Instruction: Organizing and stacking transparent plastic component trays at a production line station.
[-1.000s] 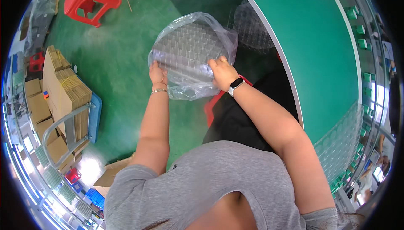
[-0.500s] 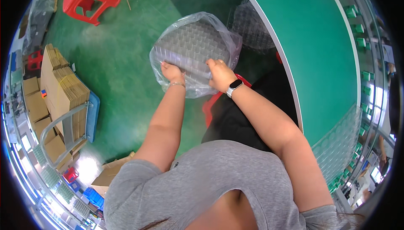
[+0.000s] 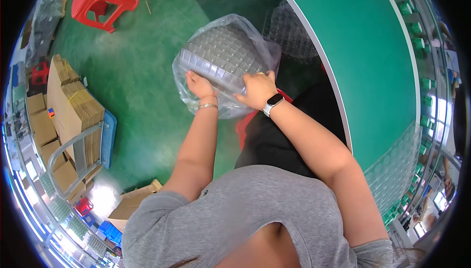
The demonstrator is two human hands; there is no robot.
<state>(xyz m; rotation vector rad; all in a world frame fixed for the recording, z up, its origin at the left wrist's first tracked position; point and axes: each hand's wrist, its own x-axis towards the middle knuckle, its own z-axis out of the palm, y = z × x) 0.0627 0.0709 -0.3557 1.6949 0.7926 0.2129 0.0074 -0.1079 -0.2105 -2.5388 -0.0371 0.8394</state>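
Left of the green surface (image 3: 373,62), a stack of clear plastic trays (image 3: 223,47) in a transparent bag (image 3: 274,56) is touched along its near side by the left hand (image 3: 200,86) and right hand (image 3: 258,91); whether either grips it cannot be told.

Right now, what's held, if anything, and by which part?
The left hand is at the near edge of a stack of clear plastic trays in a translucent plastic bag, the right hand at its near right corner; actual grip unclear.
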